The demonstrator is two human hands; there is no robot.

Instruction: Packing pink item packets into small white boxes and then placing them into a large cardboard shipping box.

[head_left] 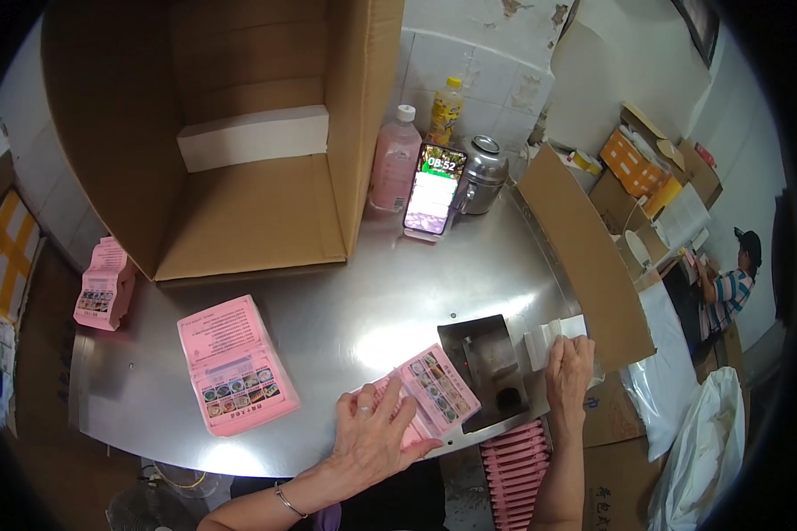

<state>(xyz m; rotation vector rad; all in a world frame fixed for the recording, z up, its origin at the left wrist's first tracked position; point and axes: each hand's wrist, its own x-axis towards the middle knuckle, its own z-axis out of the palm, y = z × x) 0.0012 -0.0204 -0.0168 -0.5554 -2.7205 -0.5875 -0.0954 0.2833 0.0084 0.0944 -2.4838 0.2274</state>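
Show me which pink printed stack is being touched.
The pink stack beside the metal well, under the left hand; the two stacks farther left are untouched.

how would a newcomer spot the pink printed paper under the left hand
On the steel table, find the dark rectangular recess toward its right. The pink printed paper lies at the recess's left edge, partly covered by the left hand. Unlike the pink stacks farther left, it has a hand on it.

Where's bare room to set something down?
Free: mid steel table, between carton, phone and left hand; also between that hand and the large pink stack. Crowded: back, around phone and pink bottle; right, around right hand.
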